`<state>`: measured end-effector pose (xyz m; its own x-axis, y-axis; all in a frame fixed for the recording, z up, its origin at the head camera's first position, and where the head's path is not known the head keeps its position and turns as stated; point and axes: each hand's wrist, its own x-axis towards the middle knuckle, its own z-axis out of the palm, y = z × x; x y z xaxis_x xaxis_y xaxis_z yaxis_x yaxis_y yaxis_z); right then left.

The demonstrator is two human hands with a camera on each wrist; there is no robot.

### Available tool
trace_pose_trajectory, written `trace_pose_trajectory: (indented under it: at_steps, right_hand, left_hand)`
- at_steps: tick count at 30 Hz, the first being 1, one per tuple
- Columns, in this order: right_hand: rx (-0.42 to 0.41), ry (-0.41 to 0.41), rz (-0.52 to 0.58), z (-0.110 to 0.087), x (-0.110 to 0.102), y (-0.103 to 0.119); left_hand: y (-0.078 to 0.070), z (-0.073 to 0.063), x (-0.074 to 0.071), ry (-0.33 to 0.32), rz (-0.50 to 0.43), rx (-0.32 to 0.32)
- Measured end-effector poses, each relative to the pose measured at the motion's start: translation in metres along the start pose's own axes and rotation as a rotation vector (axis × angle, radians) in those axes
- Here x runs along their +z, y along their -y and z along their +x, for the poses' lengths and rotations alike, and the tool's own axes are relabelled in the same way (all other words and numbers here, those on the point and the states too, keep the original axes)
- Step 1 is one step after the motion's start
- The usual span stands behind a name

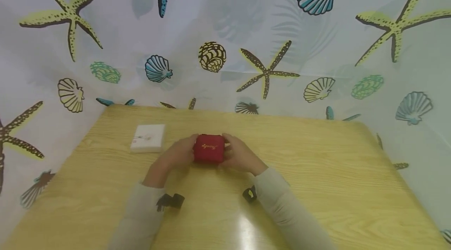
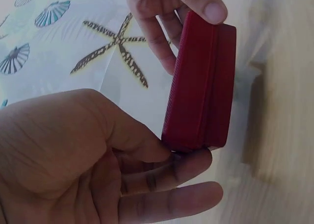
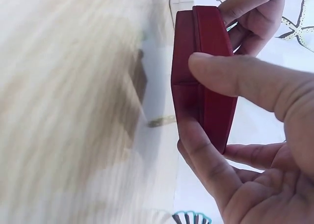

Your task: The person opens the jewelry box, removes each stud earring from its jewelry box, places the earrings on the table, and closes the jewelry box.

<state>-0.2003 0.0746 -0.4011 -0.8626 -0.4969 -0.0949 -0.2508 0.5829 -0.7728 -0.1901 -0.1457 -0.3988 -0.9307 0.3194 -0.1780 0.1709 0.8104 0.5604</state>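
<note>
At left on table (image 1: 334,175), near the far edge: white box (image 1: 148,139). Bears faint print (image 1: 143,138), too small to read. Next, left hand (image 1: 180,153). Pinches left end of red box (image 1: 209,155) between thumb and fingers. Then red box, mid-view, just above table. Carries gold script (image 1: 210,146) on top, upside down from here; seems to read "Jewelry". Farther right, right hand (image 1: 240,155). Grips right end, thumb against a side, fingers curled round.
</note>
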Motion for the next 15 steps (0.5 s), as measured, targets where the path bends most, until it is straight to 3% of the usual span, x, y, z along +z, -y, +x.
trace_pose_trajectory:
  at_steps: [9,15]
  right_hand:
    - [-0.020,-0.038,-0.011,-0.044,-0.011,-0.015]
    - [-0.074,-0.033,-0.024,-0.072,-0.015,-0.022]
  left_hand:
    - [-0.020,-0.012,0.029,0.043,-0.095,0.105]
    - [-0.032,-0.024,0.042,0.052,-0.147,0.121]
